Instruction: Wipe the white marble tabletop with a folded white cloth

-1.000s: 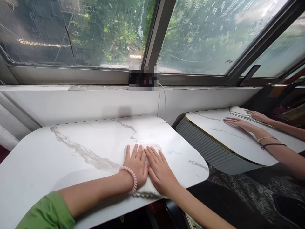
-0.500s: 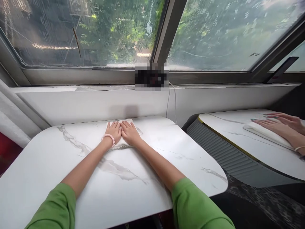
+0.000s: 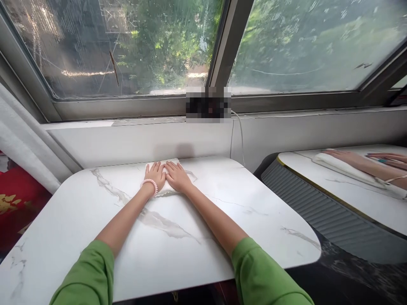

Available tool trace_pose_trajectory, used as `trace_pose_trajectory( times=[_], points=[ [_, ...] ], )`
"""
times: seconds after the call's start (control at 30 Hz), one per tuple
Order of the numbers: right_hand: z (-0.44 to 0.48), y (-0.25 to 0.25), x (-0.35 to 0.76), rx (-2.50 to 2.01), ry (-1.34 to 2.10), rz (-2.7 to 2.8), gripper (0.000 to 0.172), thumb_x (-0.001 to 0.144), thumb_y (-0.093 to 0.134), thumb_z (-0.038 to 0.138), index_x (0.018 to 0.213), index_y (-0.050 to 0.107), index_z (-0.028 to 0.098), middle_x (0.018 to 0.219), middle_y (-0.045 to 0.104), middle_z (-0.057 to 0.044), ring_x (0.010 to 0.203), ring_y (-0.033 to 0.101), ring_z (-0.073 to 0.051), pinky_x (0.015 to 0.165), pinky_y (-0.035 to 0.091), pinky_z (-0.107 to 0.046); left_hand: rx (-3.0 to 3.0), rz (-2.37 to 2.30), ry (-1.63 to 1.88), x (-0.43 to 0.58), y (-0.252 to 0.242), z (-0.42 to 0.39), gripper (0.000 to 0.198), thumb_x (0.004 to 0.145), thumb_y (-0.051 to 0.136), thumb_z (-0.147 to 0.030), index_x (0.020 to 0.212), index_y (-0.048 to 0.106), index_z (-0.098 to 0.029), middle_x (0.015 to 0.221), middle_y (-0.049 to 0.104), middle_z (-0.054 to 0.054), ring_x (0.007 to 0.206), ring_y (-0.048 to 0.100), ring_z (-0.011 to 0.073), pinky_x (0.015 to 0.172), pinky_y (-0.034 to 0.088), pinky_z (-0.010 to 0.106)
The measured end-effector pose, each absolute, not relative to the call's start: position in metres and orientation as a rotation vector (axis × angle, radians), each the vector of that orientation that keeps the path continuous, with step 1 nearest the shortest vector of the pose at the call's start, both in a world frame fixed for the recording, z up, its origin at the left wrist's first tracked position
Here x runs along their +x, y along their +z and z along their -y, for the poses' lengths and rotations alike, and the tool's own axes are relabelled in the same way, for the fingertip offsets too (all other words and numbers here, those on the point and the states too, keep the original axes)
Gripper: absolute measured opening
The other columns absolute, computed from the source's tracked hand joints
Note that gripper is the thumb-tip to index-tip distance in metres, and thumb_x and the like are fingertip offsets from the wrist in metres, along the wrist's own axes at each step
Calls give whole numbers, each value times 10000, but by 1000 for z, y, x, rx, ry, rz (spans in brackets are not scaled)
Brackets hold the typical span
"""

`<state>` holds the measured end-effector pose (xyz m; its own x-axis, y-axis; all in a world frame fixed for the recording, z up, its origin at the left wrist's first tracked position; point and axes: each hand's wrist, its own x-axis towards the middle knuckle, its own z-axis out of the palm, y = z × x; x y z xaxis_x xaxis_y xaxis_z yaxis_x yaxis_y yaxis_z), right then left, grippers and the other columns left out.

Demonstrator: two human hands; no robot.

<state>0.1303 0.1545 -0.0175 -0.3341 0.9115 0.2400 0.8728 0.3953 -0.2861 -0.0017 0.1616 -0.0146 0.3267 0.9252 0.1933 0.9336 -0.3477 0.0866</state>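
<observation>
A folded white cloth (image 3: 168, 193) lies flat near the far edge of the white marble-patterned table (image 3: 152, 262). On its left part rests my left hand (image 3: 155, 176), palm down with the fingers stretched out; a pink coiled band (image 3: 152, 182) circles that wrist. My right hand (image 3: 178, 176) lies flat on the same cloth, fingers extended, close beside the left. Both arms reach straight forward. Much of the cloth is hidden beneath the two hands.
At the right, another person's hands (image 3: 352, 163) lie over a white cloth (image 3: 346, 169) on a second marble-patterned table (image 3: 375, 207). A white cable (image 3: 242, 140) hangs below the windowsill. A grey-white curtain (image 3: 25, 131) and red fabric (image 3: 22, 199) are at the left.
My view has turned slightly left, so the scene sits further right. My hands stay flat on the cloth, with little movement over the table. The other person's hands have shifted on their cloth.
</observation>
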Motion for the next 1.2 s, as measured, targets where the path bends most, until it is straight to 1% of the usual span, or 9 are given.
trace_pose_trajectory(
  times=[0.17, 0.37, 0.43, 0.5, 0.6, 0.73, 0.93, 1.1, 1.2],
  points=[
    [-105, -18, 130, -1607, 110, 2273, 518, 921, 280, 222, 1407, 365, 63, 1481, 331, -109, 1382, 240, -216, 1145, 126, -411, -2594, 1677, -276, -2, -17, -123, 449, 953, 274, -249, 1364, 411, -131, 1474, 344, 99, 1379, 254, 238, 1141, 125, 500],
    [-10, -17, 131, -1579, 64, 2324, 533, 931, 271, 249, 1415, 349, 40, 1488, 301, -129, 1393, 215, -250, 1147, 152, -468, -2637, 1446, -310, -12, -21, -35, 482, 956, 250, -298, 1363, 428, -112, 1460, 368, 105, 1370, 276, 247, 1134, 160, 500],
    [19, -16, 130, -1505, 48, 2397, 545, 922, 297, 245, 1424, 327, 35, 1495, 271, -139, 1400, 188, -269, 1145, 157, -497, -2605, 1386, -333, -17, -24, -3, 496, 952, 258, -321, 1360, 437, -102, 1453, 377, 118, 1371, 270, 262, 1133, 143, 510],
    [41, -15, 130, -1417, 33, 2471, 571, 900, 335, 232, 1433, 300, 30, 1504, 238, -145, 1403, 161, -293, 1139, 164, -531, -2577, 1327, -358, -23, -26, 22, 508, 943, 279, -334, 1358, 439, -88, 1448, 380, 133, 1378, 244, 283, 1133, 98, 530],
    [58, -14, 128, -1336, 24, 2524, 611, 872, 371, 208, 1443, 265, 18, 1511, 208, -152, 1405, 135, -313, 1132, 176, -555, -2577, 1243, -392, -29, -27, 41, 518, 932, 310, -324, 1376, 410, -77, 1453, 368, 140, 1388, 212, 294, 1134, 45, 538],
    [54, -11, 130, -1326, 96, 2509, 621, 871, 384, 217, 1451, 252, 39, 1513, 220, -140, 1407, 134, -303, 1131, 179, -551, -2610, 1201, -409, -33, -27, 39, 528, 930, 320, -303, 1401, 363, -68, 1465, 344, 144, 1390, 207, 286, 1138, 64, 525],
    [24, -5, 143, -1367, 289, 2451, 589, 889, 396, 288, 1442, 301, 106, 1494, 304, -109, 1375, 250, -252, 1108, 248, -464, -2688, 1244, -327, -37, -22, 21, 535, 900, 344, -270, 1402, 363, -83, 1486, 305, 133, 1383, 235, 274, 1133, 128, 511],
    [-10, -9, 125, -1379, 233, 2390, 545, 894, 395, 300, 1417, 358, 150, 1475, 342, -112, 1353, 281, -263, 1089, 221, -461, -2739, 1472, -201, -43, -14, -15, 542, 877, 325, -265, 1395, 377, -111, 1460, 367, 103, 1369, 280, 244, 1137, 136, 511],
    [-44, -12, 102, -1385, 153, 2380, 543, 897, 394, 297, 1403, 370, 103, 1454, 368, -151, 1335, 309, -270, 1083, 216, -440, -2712, 1643, -211, -56, -12, -53, 538, 872, 283, -216, 1396, 363, -124, 1454, 381, 87, 1376, 266, 208, 1145, 119, 494]
  ],
)
